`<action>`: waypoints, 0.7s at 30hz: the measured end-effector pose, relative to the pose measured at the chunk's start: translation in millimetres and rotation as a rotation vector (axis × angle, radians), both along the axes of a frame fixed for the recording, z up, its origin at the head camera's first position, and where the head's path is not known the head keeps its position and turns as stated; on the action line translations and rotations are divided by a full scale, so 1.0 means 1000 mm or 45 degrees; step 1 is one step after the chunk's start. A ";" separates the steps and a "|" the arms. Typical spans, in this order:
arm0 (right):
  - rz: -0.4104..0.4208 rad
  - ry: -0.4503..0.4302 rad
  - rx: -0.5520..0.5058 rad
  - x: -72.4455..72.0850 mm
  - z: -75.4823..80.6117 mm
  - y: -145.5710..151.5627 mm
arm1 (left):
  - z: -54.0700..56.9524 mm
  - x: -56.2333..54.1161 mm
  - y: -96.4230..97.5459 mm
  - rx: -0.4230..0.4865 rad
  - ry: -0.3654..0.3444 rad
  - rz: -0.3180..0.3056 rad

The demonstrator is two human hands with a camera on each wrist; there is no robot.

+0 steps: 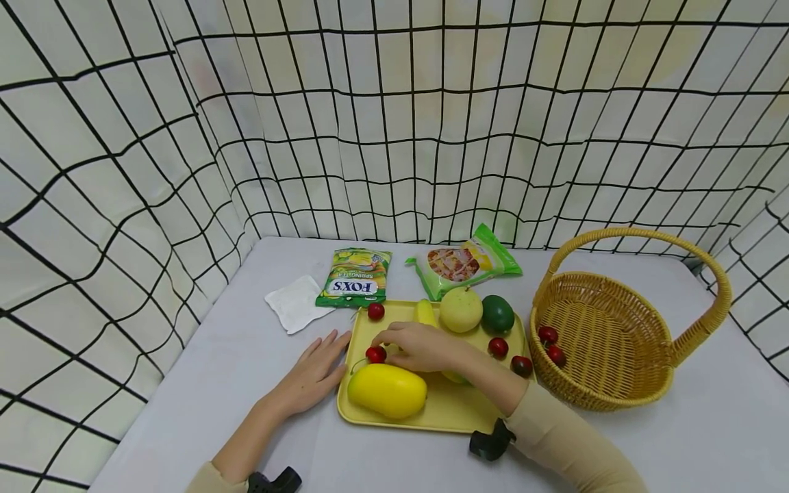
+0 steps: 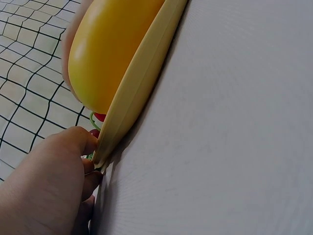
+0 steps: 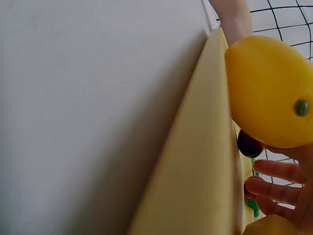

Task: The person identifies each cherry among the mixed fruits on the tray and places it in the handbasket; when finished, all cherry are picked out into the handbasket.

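A red cherry [image 1: 376, 354] with a green stem lies on the yellow tray [image 1: 444, 414], just behind a large yellow mango [image 1: 387, 390]. My right hand [image 1: 416, 346] reaches across the tray and pinches this cherry between thumb and forefinger; its other fingers [image 3: 276, 191] are spread apart, and the mango partly covers the grip in the right wrist view. Flat on the table at the tray's left side rests my left hand [image 1: 314, 376], its thumb [image 2: 80, 139] touching the tray's rim. Another cherry [image 1: 376, 311] sits in the far left corner of the tray.
A banana [image 1: 425, 312], a pear [image 1: 461, 309], an avocado [image 1: 497, 314] and two cherries [image 1: 498, 347] occupy the tray's right part. To its right stands a wicker basket [image 1: 600, 394] holding cherries [image 1: 556, 355]. Two snack bags [image 1: 354, 277] and a white packet [image 1: 297, 303] lie behind.
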State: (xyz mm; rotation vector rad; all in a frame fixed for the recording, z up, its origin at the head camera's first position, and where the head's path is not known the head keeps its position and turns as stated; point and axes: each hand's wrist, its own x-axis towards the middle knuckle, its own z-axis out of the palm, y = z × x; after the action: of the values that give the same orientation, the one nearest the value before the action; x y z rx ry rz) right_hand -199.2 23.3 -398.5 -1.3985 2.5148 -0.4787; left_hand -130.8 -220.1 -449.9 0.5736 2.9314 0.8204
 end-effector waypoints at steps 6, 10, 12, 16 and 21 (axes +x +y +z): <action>-0.013 0.029 0.020 0.000 -0.005 -0.004 | 0.001 0.000 0.000 0.002 -0.006 -0.002; -0.011 0.065 0.034 0.001 -0.006 -0.008 | 0.001 0.000 0.000 0.003 -0.010 0.001; 0.000 0.091 0.037 0.001 -0.007 -0.010 | 0.000 -0.001 0.000 0.003 -0.008 0.000; 0.033 0.152 0.023 0.000 -0.010 -0.011 | -0.001 -0.001 0.000 -0.001 0.010 -0.015; 0.071 0.211 0.001 -0.002 -0.012 -0.011 | -0.001 -0.002 0.000 0.003 0.030 -0.030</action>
State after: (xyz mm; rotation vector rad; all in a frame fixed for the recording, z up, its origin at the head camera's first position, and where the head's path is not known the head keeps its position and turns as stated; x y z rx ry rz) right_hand -201.3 12.0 -410.6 -1.5633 2.5937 -0.3650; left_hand -132.6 -220.2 -451.3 0.6209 2.9388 0.8209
